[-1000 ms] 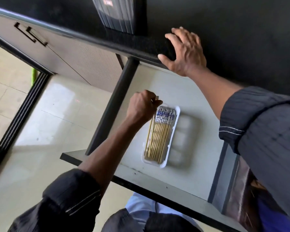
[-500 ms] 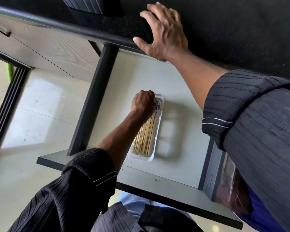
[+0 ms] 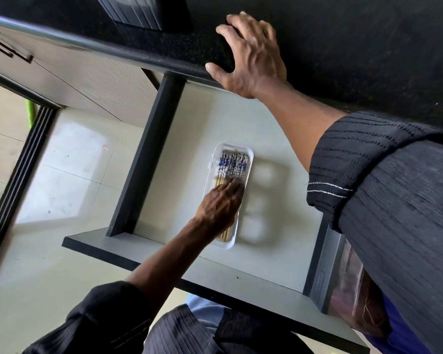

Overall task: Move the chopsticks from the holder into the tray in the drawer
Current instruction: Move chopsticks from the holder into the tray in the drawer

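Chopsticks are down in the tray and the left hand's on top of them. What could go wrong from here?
The left hand presses flat on the chopsticks; sliding it could roll some over the shallow rim of the white tray. The tray sits loose on the drawer floor, so a push may shift it.

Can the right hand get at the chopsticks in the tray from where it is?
Probably not yet: the right hand rests on the countertop edge, while the left hand covers the chopsticks.

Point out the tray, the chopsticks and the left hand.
tray (image 3: 250,155), head view, far right rim.
chopsticks (image 3: 232,164), head view, blue patterned ends.
left hand (image 3: 219,205), head view, back of the hand.
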